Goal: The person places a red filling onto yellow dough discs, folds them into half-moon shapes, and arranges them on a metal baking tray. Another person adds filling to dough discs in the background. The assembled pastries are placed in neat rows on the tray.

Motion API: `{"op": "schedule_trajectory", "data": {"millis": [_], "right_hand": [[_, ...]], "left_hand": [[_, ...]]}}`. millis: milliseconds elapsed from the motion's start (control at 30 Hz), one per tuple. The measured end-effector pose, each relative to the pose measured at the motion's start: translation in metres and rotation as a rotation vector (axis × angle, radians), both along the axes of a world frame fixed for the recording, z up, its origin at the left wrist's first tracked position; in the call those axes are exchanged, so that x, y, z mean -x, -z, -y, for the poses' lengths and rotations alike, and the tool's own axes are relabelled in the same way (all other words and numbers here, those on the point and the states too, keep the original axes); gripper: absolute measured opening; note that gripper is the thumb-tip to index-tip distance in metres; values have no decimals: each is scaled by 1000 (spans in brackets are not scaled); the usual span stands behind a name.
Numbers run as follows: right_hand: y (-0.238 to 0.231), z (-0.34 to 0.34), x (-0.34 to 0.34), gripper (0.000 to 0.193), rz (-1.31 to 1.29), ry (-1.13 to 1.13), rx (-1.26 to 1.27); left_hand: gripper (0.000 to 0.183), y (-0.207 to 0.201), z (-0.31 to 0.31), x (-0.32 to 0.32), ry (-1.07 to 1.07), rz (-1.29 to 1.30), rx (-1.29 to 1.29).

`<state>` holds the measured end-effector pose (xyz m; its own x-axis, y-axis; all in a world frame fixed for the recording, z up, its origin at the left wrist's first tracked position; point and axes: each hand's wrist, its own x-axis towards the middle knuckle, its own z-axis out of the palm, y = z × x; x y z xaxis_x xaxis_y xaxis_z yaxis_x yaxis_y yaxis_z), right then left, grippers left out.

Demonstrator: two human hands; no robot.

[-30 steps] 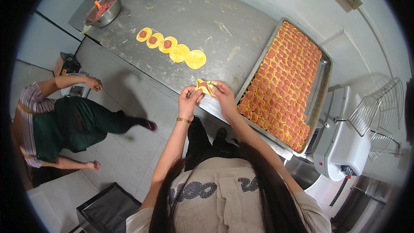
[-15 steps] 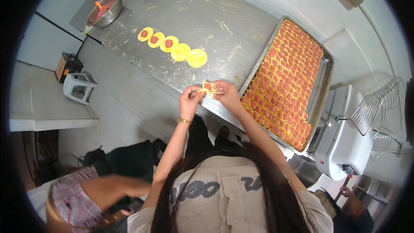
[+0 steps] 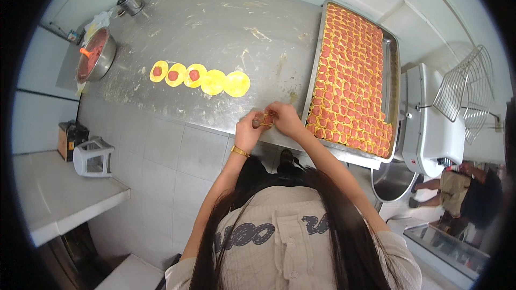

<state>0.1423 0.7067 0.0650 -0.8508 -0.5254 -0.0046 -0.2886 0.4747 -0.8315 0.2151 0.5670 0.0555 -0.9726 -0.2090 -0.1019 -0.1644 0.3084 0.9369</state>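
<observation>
Over the table's near edge, my left hand (image 3: 248, 130) and my right hand (image 3: 286, 118) pinch one small dumpling (image 3: 265, 120) between them. Its yellow wrapper is gathered around pink filling, and my fingers partly cover it. Farther left on the metal table, several round yellow wrappers lie in an overlapping row. The two nearest my hands, one being the end wrapper (image 3: 237, 84), are bare. Three others, among them a topped wrapper (image 3: 174, 75), each bear a lump of pink filling. To the right, a large metal tray (image 3: 393, 70) holds tight rows of shaped dumplings.
A steel bowl (image 3: 109, 52) of pink filling with an orange-handled utensil (image 3: 85, 52) stands far left, near a metal container (image 3: 130, 3). Right of the tray are a white mixer (image 3: 435, 123) and its wire guard (image 3: 462, 80). Another person (image 3: 467, 193) is at the lower right.
The whole view has shifted, with the row of wrappers and the tray now farther left. My fingers have drawn closer together around the dumpling. The person at the lower left is out of view.
</observation>
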Motion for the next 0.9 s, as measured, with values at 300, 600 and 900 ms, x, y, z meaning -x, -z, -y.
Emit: {"op": "schedule_trajectory", "data": {"millis": [300, 600, 900], "right_hand": [[-3, 5, -28, 23, -40, 245, -131], [-7, 11, -37, 22, -121, 409, -124], [-11, 17, -31, 23, -220, 346, -107]], "left_hand": [[32, 1, 19, 20, 291, 46, 109], [33, 0, 29, 35, 422, -73, 170], [34, 5, 33, 43, 450, -57, 133]]}}
